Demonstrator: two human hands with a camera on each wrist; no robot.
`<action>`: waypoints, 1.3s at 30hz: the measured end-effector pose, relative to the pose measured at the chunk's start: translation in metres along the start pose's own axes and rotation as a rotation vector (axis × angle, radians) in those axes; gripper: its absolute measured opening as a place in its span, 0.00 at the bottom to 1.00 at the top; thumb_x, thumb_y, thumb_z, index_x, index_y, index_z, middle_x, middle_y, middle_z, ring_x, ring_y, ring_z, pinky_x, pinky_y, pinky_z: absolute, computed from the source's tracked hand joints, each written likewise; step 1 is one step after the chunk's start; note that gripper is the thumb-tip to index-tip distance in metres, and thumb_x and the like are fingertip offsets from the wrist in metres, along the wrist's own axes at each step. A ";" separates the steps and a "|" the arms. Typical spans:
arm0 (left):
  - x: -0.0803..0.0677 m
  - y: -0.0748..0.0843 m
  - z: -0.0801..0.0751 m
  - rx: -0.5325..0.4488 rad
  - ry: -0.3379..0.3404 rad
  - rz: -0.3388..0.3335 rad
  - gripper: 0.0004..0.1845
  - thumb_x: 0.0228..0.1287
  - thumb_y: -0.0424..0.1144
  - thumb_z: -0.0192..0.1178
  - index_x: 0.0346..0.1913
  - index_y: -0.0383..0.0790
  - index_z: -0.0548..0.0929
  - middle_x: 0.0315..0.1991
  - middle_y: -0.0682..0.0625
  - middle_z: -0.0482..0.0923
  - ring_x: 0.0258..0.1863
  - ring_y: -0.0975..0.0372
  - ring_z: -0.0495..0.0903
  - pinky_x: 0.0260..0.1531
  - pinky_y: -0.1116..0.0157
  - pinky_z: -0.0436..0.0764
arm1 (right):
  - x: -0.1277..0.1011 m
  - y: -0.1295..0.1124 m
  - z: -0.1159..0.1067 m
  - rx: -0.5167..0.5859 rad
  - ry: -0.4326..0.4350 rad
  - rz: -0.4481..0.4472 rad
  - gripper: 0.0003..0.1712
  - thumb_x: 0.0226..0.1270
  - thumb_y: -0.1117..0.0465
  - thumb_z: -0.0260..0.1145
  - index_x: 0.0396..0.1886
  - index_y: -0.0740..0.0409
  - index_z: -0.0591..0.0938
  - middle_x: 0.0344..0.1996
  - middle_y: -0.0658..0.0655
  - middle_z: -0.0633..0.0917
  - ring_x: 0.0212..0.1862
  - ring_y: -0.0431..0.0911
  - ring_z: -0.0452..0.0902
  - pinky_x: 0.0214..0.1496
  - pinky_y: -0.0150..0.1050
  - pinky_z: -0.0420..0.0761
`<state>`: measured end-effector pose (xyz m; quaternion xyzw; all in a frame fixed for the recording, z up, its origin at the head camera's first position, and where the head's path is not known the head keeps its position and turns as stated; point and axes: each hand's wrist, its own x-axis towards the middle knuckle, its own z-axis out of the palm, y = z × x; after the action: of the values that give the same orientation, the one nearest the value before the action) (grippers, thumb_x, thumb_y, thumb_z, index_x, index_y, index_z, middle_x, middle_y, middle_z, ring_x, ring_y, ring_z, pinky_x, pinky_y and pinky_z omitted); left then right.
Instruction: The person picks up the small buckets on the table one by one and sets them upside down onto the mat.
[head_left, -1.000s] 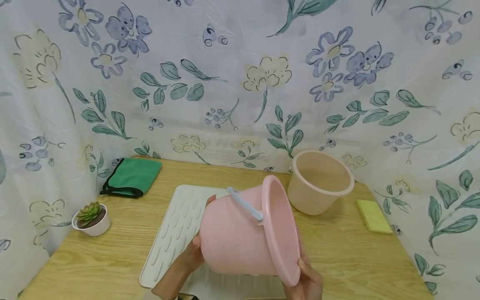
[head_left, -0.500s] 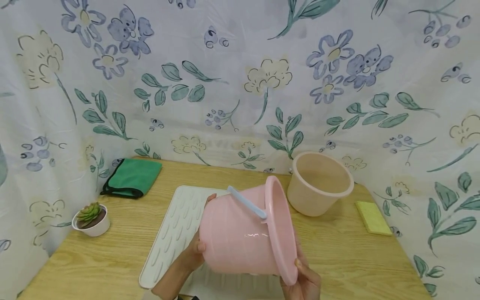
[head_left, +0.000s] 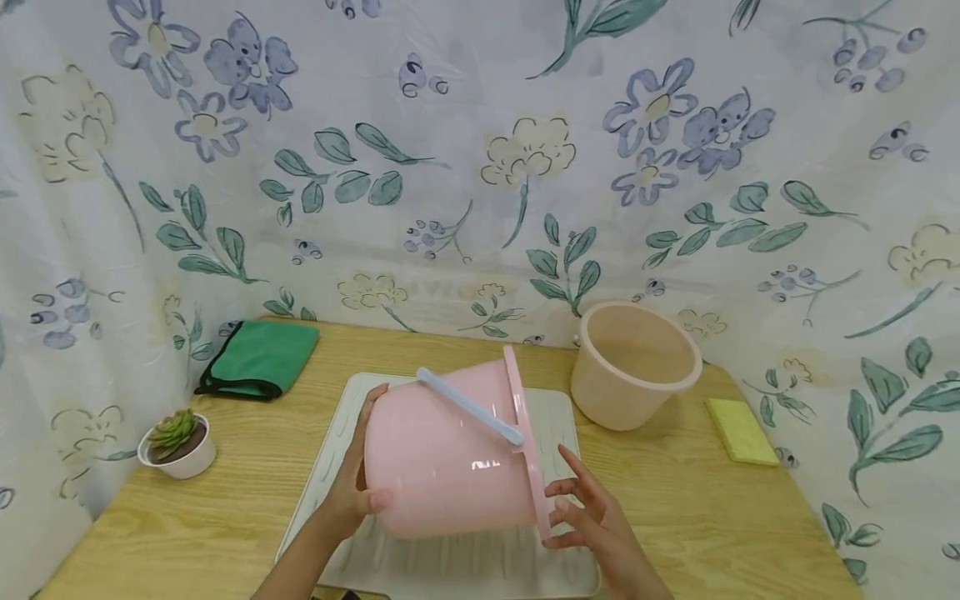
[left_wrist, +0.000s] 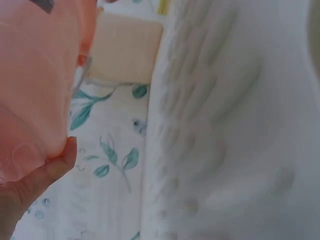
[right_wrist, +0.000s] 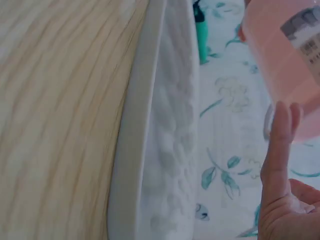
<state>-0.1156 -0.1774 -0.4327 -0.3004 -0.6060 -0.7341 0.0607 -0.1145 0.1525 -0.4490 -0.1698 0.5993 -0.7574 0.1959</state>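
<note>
Here the pink bucket (head_left: 450, 454) hangs tipped on its side just above the white mat (head_left: 555, 417), not yet set down. The left hand (head_left: 352, 492) cups its base with spread fingers; the right hand (head_left: 588, 512), fingers straight, touches its rim.

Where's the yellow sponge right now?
Head view: the yellow sponge lies flat on the table at its right edge, just right of the beige tub.
</note>
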 end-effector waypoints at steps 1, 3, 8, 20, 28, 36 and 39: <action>-0.001 0.002 -0.003 -0.002 0.006 -0.007 0.52 0.55 0.52 0.60 0.72 0.46 0.36 0.63 0.44 0.53 0.55 0.56 0.64 0.43 0.57 0.76 | 0.000 -0.001 -0.001 -0.087 0.049 0.015 0.34 0.70 0.67 0.50 0.72 0.46 0.51 0.49 0.64 0.69 0.39 0.47 0.79 0.40 0.49 0.81; -0.002 0.006 -0.009 -0.001 0.017 -0.005 0.53 0.53 0.48 0.63 0.72 0.46 0.37 0.63 0.44 0.53 0.54 0.56 0.65 0.42 0.57 0.77 | 0.001 0.000 -0.004 -0.208 0.130 0.010 0.37 0.66 0.68 0.56 0.71 0.46 0.54 0.48 0.68 0.67 0.37 0.47 0.79 0.39 0.48 0.81; -0.007 0.022 -0.017 0.155 0.077 0.028 0.57 0.40 0.34 0.68 0.72 0.41 0.42 0.62 0.42 0.55 0.53 0.57 0.66 0.41 0.61 0.78 | 0.003 0.007 -0.014 -0.430 0.278 -0.076 0.44 0.54 0.67 0.69 0.69 0.48 0.60 0.46 0.64 0.70 0.34 0.42 0.78 0.31 0.38 0.81; -0.037 0.062 -0.003 0.825 0.300 -0.090 0.67 0.14 0.39 0.82 0.69 0.42 0.57 0.70 0.45 0.42 0.63 0.64 0.52 0.49 0.75 0.62 | -0.003 0.012 -0.034 -0.554 0.353 -0.094 0.46 0.46 0.63 0.74 0.67 0.49 0.64 0.44 0.62 0.71 0.34 0.44 0.77 0.28 0.35 0.79; -0.044 0.084 0.004 1.008 0.365 -0.223 0.65 0.12 0.49 0.83 0.67 0.51 0.62 0.71 0.49 0.39 0.62 0.56 0.53 0.46 0.81 0.60 | -0.006 0.012 -0.052 -0.715 0.254 -0.184 0.46 0.46 0.62 0.74 0.67 0.55 0.64 0.38 0.63 0.71 0.31 0.43 0.77 0.26 0.36 0.79; -0.044 0.095 -0.001 1.189 0.402 -0.094 0.65 0.06 0.58 0.81 0.65 0.50 0.67 0.71 0.46 0.42 0.59 0.47 0.58 0.46 0.85 0.56 | -0.007 0.010 -0.066 -0.889 0.156 -0.145 0.46 0.46 0.53 0.74 0.66 0.55 0.66 0.37 0.57 0.72 0.30 0.42 0.74 0.27 0.32 0.74; -0.044 0.097 -0.004 1.234 0.403 -0.047 0.64 0.06 0.59 0.80 0.64 0.50 0.69 0.71 0.44 0.43 0.58 0.45 0.58 0.48 0.76 0.66 | -0.007 0.012 -0.072 -0.947 0.102 -0.171 0.45 0.47 0.51 0.73 0.66 0.57 0.66 0.35 0.55 0.72 0.30 0.43 0.73 0.28 0.32 0.74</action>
<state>-0.0372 -0.2183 -0.3725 -0.0533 -0.8995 -0.2942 0.3184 -0.1434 0.2144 -0.4766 -0.2514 0.8710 -0.4220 0.0045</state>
